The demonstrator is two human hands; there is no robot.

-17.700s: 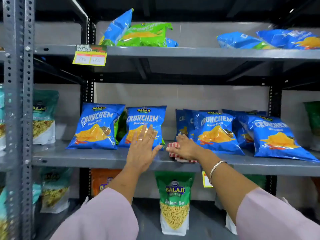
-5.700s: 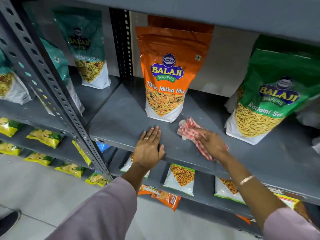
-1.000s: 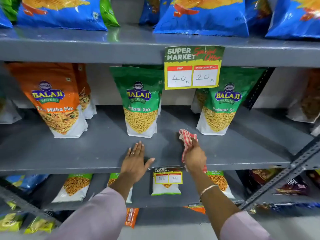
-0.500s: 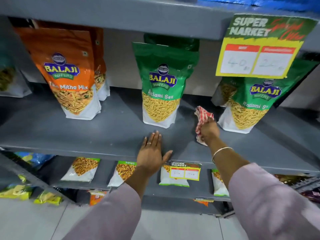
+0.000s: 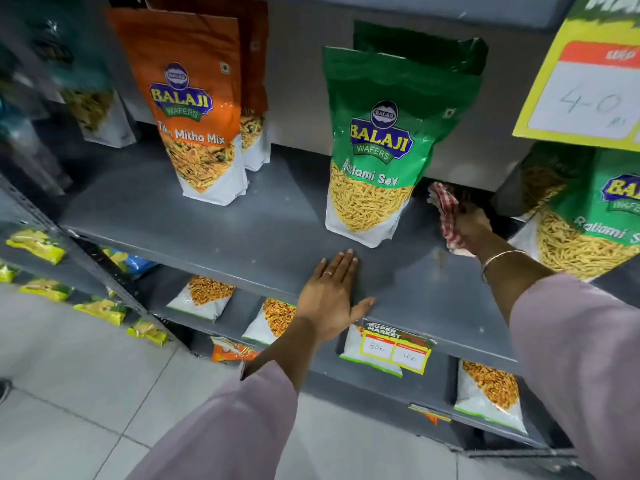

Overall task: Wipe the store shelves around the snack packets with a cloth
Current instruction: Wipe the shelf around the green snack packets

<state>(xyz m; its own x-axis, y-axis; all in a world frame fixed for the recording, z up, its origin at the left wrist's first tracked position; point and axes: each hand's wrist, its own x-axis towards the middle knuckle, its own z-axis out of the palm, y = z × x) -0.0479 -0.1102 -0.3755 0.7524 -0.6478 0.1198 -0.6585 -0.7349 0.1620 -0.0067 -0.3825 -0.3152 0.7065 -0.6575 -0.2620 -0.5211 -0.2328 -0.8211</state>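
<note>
From the head view, our right hand [image 5: 471, 226] clutches the crumpled checked cloth [image 5: 446, 216] on the smooth grey metal shelf [image 5: 207, 233], deep between two glossy green packets [image 5: 384, 147]. Our left hand [image 5: 329, 299] lies flat, fingers spread, holding nothing.

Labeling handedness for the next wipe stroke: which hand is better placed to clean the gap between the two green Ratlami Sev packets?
Right. The right hand already grips the red checked cloth on the shelf, inside that gap. The left hand lies flat and empty at the front edge.
</note>
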